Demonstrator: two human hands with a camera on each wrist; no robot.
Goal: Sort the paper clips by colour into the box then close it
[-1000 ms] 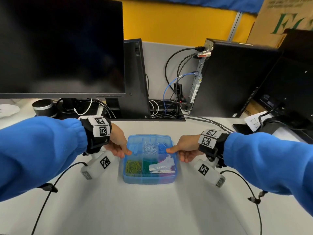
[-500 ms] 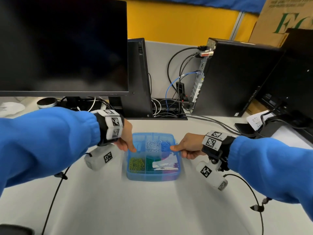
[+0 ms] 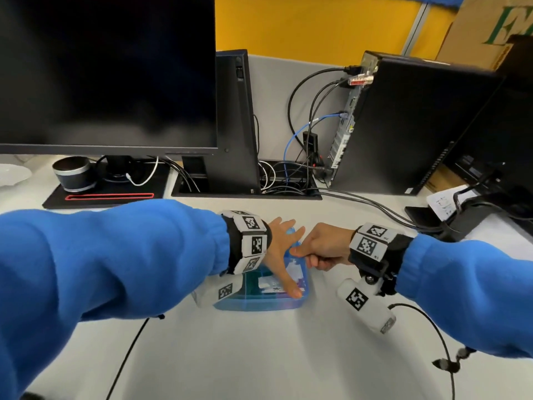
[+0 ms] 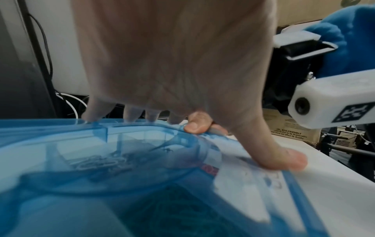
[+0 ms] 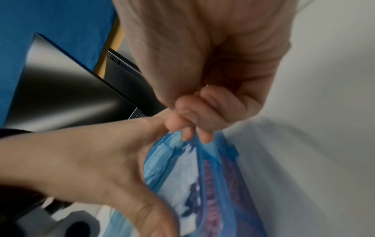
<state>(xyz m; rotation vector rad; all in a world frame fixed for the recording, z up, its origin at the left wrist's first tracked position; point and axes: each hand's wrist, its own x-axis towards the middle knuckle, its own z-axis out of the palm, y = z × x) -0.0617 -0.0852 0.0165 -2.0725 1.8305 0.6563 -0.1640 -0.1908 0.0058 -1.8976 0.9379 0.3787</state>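
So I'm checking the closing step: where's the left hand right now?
In the head view the left hand lies spread flat on the blue box at desk centre, touching the right hand pinching its right edge.

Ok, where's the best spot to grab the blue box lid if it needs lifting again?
Probably the lid at its right edge, coming from the right: the right hand already pinches the thin rim there, while the left hand lies flat across the top.
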